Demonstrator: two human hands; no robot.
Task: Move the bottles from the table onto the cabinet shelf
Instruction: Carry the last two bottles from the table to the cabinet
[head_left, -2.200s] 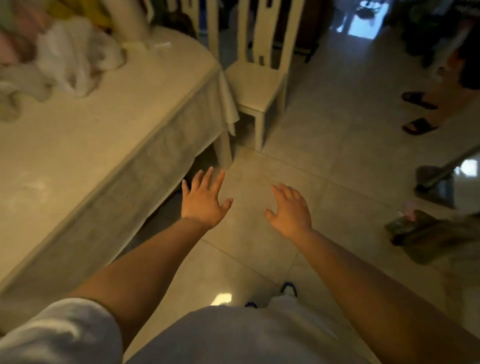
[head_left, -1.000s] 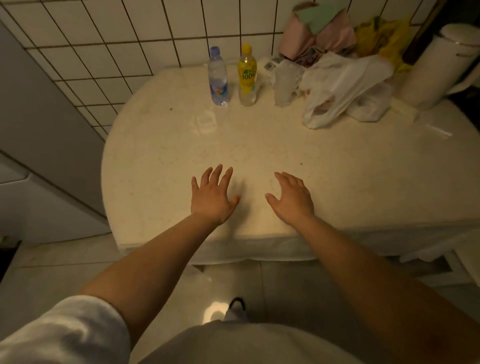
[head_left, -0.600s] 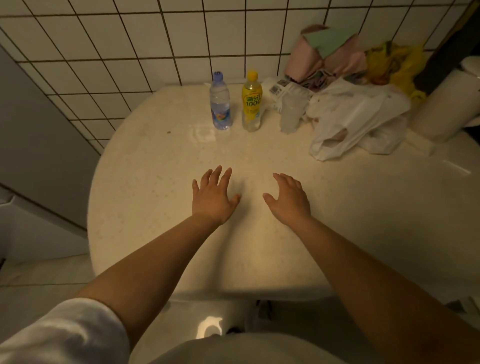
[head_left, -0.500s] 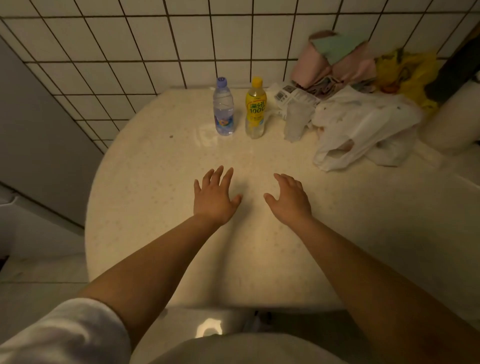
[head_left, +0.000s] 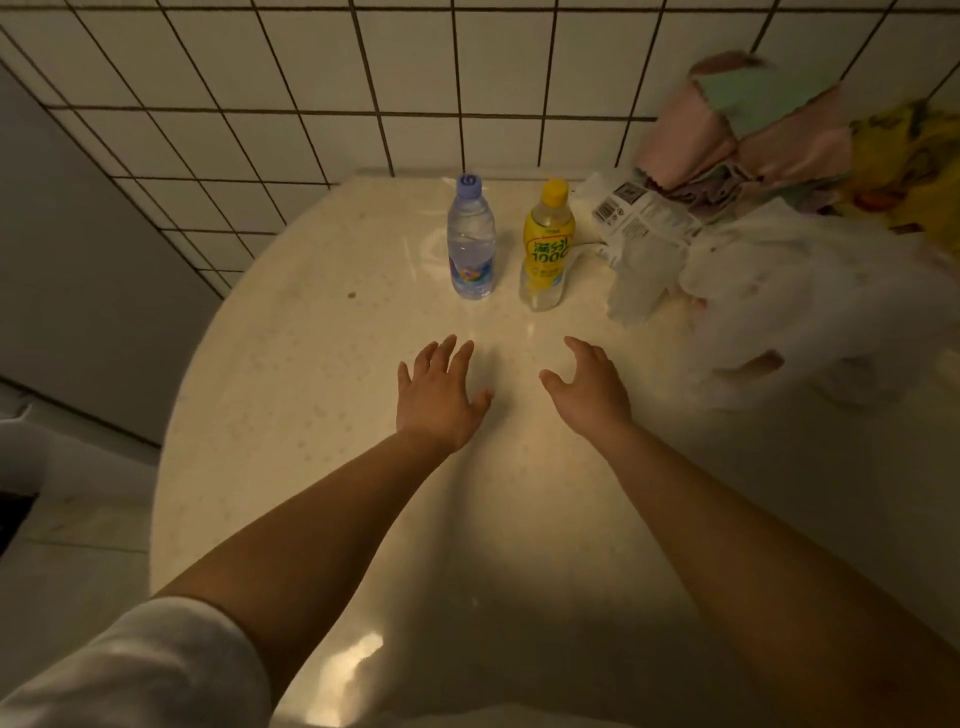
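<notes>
Two bottles stand upright side by side near the back of the round beige table (head_left: 291, 415). The left one is a clear water bottle (head_left: 470, 241) with a purple cap. The right one is a yellow-labelled bottle (head_left: 546, 249) with a yellow cap. My left hand (head_left: 438, 397) hovers over the table a short way in front of the water bottle, fingers spread, holding nothing. My right hand (head_left: 589, 392) is level with it, in front of the yellow bottle, fingers apart and empty. No cabinet shelf is in view.
White plastic bags (head_left: 769, 291) and a clear printed wrapper (head_left: 639, 234) lie just right of the bottles. Pink and yellow cloth (head_left: 753, 130) is piled behind them. A tiled wall (head_left: 363, 78) backs the table. A grey panel (head_left: 67, 260) and floor lie to the left.
I turned from the floor and chair to the table and moved closer. The bottles now sit nearer to my outstretched hands, which stay empty with fingers spread.
</notes>
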